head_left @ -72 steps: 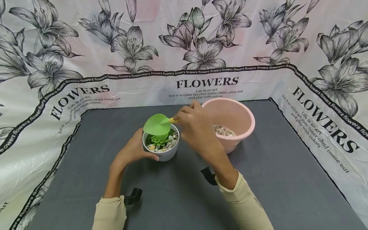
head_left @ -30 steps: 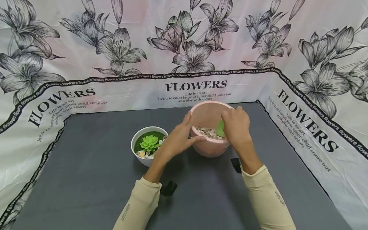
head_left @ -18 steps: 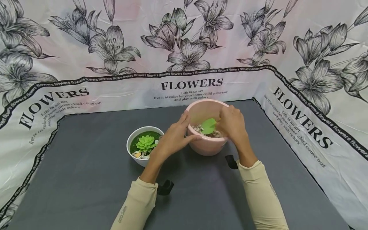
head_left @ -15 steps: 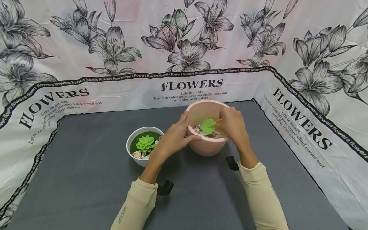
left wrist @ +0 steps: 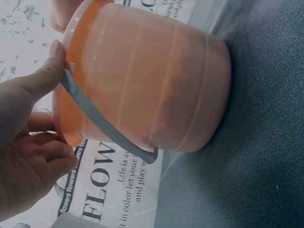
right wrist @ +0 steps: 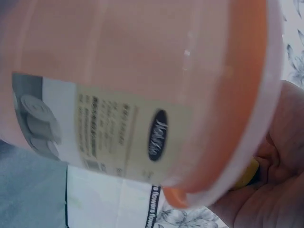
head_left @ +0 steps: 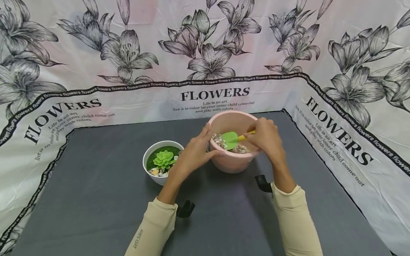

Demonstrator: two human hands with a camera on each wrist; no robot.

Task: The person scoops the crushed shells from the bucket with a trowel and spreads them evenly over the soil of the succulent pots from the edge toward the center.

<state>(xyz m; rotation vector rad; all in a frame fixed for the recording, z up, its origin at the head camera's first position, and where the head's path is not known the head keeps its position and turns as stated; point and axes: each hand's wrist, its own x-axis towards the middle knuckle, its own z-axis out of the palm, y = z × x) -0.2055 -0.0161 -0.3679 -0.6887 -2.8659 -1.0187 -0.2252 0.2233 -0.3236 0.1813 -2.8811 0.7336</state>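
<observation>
A pink bucket (head_left: 230, 165) with pebbles (head_left: 241, 149) in it stands at the back of the table. My left hand (head_left: 196, 153) holds its left rim, thumb toward the front; the left wrist view shows the fingers bent at the rim beside the bucket's grey handle (left wrist: 102, 121). My right hand (head_left: 268, 138), over the right rim, grips the yellow handle of a small shovel (head_left: 230, 140). The green blade lies inside, among the pebbles. In the right wrist view the bucket's labelled wall (right wrist: 128, 133) hides the blade, and a bit of yellow handle (right wrist: 249, 173) shows in my hand.
Left of the bucket stands a white pot (head_left: 157, 180) with a green succulent (head_left: 164, 160) and pebbles, partly behind my left forearm. A flower-printed cloth (head_left: 211, 103) backs the grey table (head_left: 96, 199).
My left hand has moved from the white pot to the bucket's rim. The right hand has carried the shovel from above the succulent into the bucket; lately it shifted slightly right, showing more handle.
</observation>
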